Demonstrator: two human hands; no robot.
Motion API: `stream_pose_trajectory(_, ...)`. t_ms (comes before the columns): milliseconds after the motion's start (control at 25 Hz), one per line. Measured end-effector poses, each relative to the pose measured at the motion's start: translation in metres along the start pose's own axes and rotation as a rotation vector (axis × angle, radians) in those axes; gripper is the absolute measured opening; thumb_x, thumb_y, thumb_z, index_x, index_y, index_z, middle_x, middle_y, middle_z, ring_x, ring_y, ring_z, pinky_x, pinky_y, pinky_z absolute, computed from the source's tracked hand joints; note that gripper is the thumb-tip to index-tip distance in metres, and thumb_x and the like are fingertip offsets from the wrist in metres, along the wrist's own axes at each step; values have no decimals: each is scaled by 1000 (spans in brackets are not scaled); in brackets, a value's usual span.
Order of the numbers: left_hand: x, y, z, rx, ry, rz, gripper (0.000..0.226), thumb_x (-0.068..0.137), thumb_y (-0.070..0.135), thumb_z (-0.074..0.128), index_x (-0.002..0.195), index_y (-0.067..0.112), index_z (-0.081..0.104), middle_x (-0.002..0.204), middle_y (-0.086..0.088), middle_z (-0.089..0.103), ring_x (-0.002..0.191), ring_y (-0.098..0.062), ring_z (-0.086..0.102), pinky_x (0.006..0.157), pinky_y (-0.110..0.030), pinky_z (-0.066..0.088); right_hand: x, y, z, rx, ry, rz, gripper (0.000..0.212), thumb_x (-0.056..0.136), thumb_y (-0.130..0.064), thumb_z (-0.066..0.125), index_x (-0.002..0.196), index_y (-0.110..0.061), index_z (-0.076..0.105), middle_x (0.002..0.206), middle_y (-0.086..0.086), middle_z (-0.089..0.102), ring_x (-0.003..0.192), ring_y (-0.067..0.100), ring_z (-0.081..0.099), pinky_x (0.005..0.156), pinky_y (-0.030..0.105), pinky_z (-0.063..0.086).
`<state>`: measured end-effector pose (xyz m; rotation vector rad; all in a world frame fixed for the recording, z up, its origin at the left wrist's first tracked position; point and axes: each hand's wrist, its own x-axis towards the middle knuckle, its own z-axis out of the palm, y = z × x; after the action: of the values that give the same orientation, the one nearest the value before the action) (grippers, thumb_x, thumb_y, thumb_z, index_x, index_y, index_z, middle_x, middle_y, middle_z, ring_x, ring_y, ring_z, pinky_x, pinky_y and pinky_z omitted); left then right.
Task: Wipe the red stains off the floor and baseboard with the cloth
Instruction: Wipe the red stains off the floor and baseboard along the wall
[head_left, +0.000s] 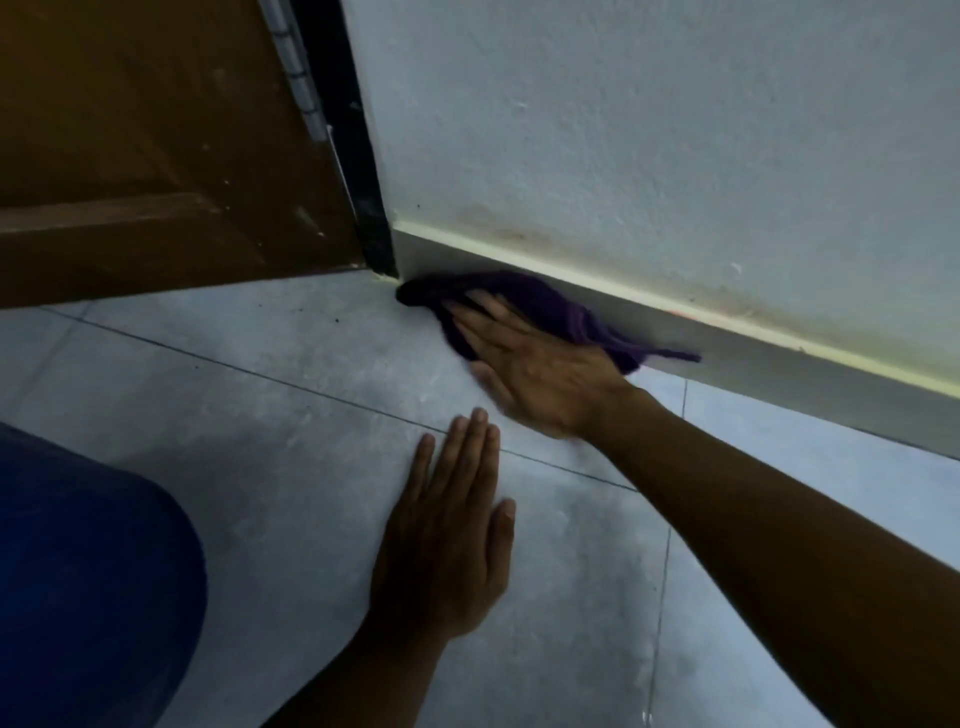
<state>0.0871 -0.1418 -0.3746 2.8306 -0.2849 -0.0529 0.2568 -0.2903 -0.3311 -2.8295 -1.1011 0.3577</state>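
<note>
A dark purple cloth (545, 306) is bunched in the corner where the grey tiled floor (291, 395) meets the grey baseboard (779, 358). My right hand (535, 369) lies flat on the cloth with fingers spread and presses it against the floor and the foot of the baseboard. My left hand (447, 530) rests palm down on the floor nearer to me, fingers together, holding nothing. A faint reddish mark (685, 313) shows on the pale top strip of the baseboard, to the right of the cloth. No red stain is visible on the floor tiles.
A brown wooden door (156, 156) with a dark frame (358, 171) and metal hinge (298, 78) stands at the left, just beside the cloth. The pale wall (649, 130) has brownish smudges above the baseboard. My blue-clad knee (88, 587) fills the lower left.
</note>
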Motion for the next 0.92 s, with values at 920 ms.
stream_pose_trajectory(920,1,-12,0,90,-40,50,70,104,41,24,166,10,16,176,-10,14,163,-28,17,131,-54,17,-81,15,23,178,152,157,55,106,-33,40,159,-17,31,166,1,31,155,25,20,124,36,11)
